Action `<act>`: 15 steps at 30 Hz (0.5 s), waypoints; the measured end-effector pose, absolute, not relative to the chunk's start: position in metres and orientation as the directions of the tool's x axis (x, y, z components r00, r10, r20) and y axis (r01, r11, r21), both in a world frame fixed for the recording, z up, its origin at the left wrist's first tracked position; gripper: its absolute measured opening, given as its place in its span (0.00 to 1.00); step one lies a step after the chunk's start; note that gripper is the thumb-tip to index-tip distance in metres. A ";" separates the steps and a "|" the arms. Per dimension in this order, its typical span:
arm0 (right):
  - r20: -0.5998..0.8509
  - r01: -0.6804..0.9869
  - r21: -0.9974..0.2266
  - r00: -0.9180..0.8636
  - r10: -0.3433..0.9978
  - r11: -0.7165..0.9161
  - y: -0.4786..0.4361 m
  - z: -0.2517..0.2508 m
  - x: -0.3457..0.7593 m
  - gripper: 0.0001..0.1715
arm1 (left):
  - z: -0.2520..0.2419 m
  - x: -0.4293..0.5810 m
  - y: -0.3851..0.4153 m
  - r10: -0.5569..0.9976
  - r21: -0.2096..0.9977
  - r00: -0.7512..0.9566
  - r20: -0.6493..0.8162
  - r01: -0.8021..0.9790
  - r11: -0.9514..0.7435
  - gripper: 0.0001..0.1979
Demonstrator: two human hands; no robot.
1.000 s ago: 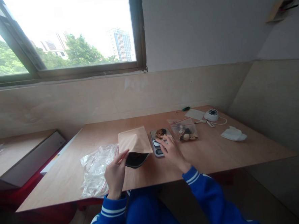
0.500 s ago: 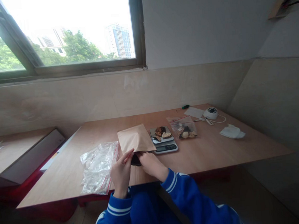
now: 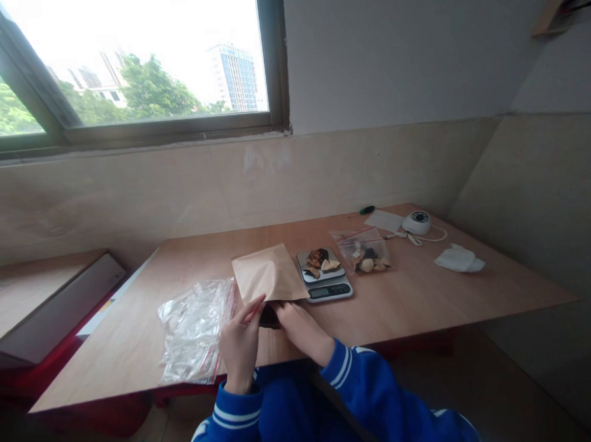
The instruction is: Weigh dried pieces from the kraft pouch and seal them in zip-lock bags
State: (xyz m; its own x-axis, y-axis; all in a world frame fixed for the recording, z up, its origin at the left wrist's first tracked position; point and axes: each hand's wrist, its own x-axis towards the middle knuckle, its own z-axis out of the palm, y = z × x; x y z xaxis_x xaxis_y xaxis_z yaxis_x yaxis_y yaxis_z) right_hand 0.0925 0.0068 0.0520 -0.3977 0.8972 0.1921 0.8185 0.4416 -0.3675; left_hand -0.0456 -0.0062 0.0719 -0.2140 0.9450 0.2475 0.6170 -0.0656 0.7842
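A brown paper pouch (image 3: 269, 274) lies on the wooden table (image 3: 420, 293), its dark open mouth toward me. My left hand (image 3: 239, 342) pinches the left side of that mouth. My right hand (image 3: 297, 327) grips the right side, fingers closed at the opening. Just right of the pouch stands a small digital scale (image 3: 325, 280) with dark and pale dried pieces on its pan. A clear zip bag of the same pieces (image 3: 366, 251) lies right of the scale.
A pile of empty clear zip bags (image 3: 194, 327) lies left of the pouch. Farther right are a white round device with a cord (image 3: 416, 223), a paper sheet (image 3: 384, 221), a green pen (image 3: 367, 210) and a crumpled white tissue (image 3: 459, 260). A lower shelf (image 3: 54, 299) sits at left.
My right hand left the scale and came back to the mouth of the pouch. The left hand stays on the pouch, whose mouth is now narrower.
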 end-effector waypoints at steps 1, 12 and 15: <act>0.225 0.808 -0.371 -0.400 0.888 0.458 0.005 0.050 0.093 0.27 | 0.072 -0.046 -0.006 0.944 0.784 -0.218 0.247 0.618 -0.062 0.13; 0.412 0.755 -0.321 -0.432 0.802 0.572 -0.005 0.040 0.104 0.17 | 0.075 -0.049 -0.004 0.942 0.776 -0.239 0.237 0.630 -0.035 0.12; 0.510 0.695 -0.401 -0.371 0.776 0.596 -0.004 0.041 0.110 0.17 | 0.077 -0.049 -0.004 0.944 0.770 -0.235 0.231 0.637 -0.030 0.12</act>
